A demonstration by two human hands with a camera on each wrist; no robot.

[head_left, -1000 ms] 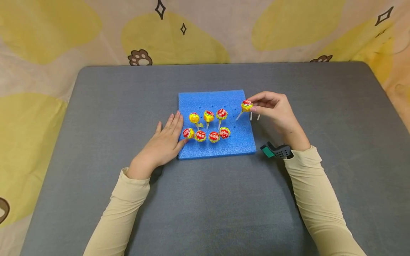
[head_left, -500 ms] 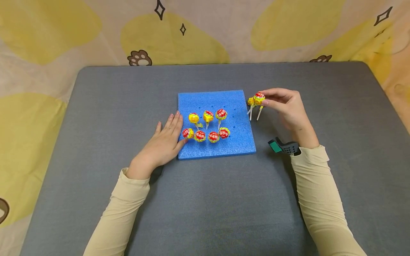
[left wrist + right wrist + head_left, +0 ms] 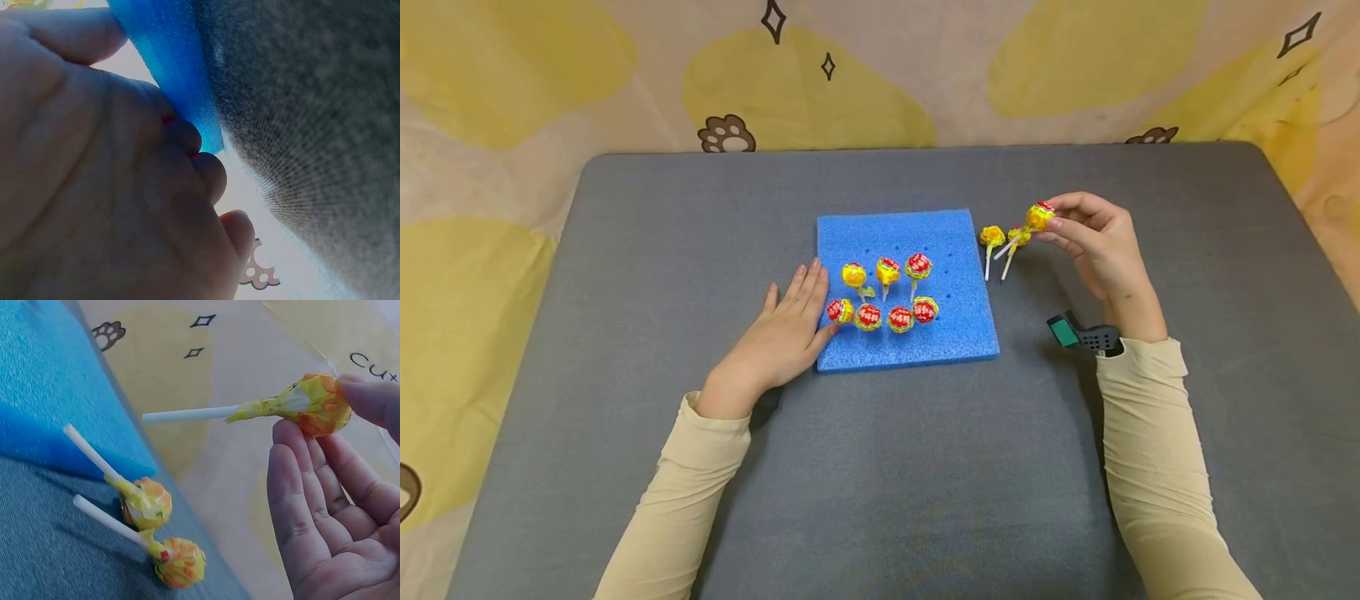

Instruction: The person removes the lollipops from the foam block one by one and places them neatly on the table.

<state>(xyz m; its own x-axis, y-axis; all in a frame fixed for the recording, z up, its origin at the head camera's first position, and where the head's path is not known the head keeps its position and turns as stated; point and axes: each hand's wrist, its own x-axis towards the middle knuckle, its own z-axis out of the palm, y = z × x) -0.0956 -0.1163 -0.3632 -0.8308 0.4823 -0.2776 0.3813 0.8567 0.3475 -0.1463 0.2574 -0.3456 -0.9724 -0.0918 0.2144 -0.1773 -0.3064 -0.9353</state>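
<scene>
Between thumb and fingers, my right hand (image 3: 1097,242) pinches a wrapped lollipop (image 3: 1040,217) by its head. Its white stick points left and down, off the table, as the right wrist view also shows. Below it, two more lollipops (image 3: 147,503) lie on the table beside the right edge of a blue foam board (image 3: 880,350). Several lollipops (image 3: 918,267) stand in the board in two rows, their sticks pushed into it. With fingers extended, my left hand (image 3: 778,337) rests against the board's left edge; in the left wrist view its fingertips touch the foam (image 3: 172,69).
Small holes dot the board's far and right parts. The grey table (image 3: 880,483) extends around the board. A patterned yellow and cream cloth (image 3: 955,75) hangs behind the table's far edge. A black wrist strap with a green piece (image 3: 1078,333) is on my right wrist.
My right hand has carried the lollipop from above the board's right edge out to the right and away from it. Two lollipops lying there have come into view. The left hand stays put.
</scene>
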